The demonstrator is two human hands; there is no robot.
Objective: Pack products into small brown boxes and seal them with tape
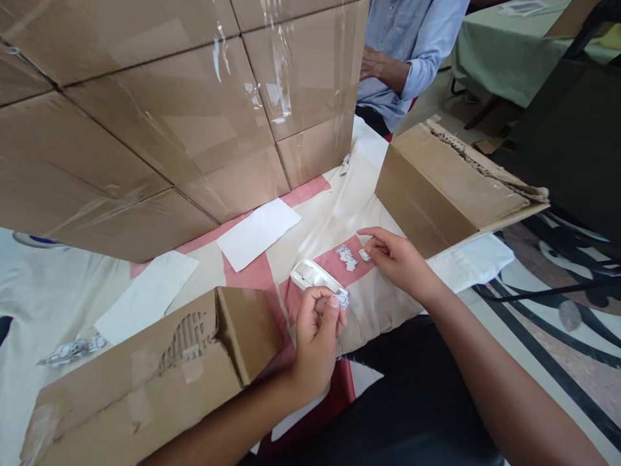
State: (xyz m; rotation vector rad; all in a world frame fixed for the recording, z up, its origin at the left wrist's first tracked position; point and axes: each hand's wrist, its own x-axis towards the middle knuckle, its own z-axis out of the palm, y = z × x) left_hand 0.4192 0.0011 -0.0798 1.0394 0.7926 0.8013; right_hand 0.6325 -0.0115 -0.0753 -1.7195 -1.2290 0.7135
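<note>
Between the thumb and fingers of my left hand (317, 330) is a small white paper cutout (342, 300) with a dark outline. Just beyond that hand, a white oblong plastic case (317, 277) lies on the cloth, partly covered by my fingers. My right hand (395, 262) hovers low over the table with its index finger stretched out and its fingers apart. Close to its thumb lies a single cutout (364, 255); whether they touch I cannot tell. A small pile of similar cutouts (347, 257) is to the left of it.
Taped cardboard boxes (179, 129) form a wall at the back. One carton (140, 388) stands front left, another open carton (436, 188) at right. White paper sheets (259, 233) lie on the patterned tablecloth (252, 278). A person in a blue shirt (412, 39) sits behind.
</note>
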